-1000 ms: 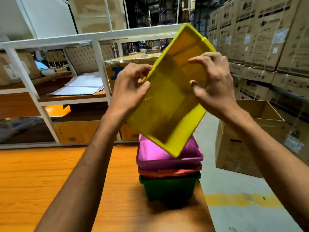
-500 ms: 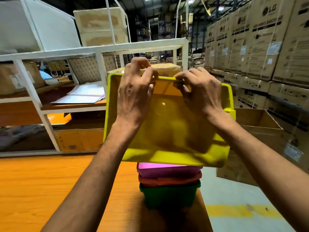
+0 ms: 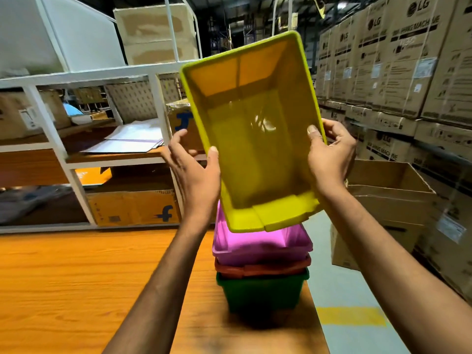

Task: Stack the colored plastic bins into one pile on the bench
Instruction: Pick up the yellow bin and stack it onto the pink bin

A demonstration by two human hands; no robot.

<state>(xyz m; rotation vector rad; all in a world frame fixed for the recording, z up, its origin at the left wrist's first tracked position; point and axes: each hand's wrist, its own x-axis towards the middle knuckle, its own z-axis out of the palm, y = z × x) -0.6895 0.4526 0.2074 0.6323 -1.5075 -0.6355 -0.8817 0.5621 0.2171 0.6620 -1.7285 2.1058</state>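
Observation:
I hold a yellow bin (image 3: 255, 139) up in the air with its open side facing me, tilted with its far end high. My left hand (image 3: 196, 172) grips its left rim and my right hand (image 3: 329, 154) grips its right rim. Directly below it a pile of three nested bins stands at the right end of the wooden bench (image 3: 76, 282): a pink bin (image 3: 258, 245) on top, a red bin (image 3: 263, 268) in the middle, a green bin (image 3: 260, 292) at the bottom. The yellow bin's lower edge hides part of the pink bin.
White metal shelving (image 3: 76, 77) with papers and cardboard boxes stands behind the bench. Stacked cardboard cartons (image 3: 398, 72) line the right side. An open cardboard box (image 3: 388, 200) sits on the floor right of the bench, near a yellow floor line (image 3: 352, 315).
The yellow bin has been turned over so its open side faces me and its long axis stands up. My hands shifted from its top edge to its two side rims.

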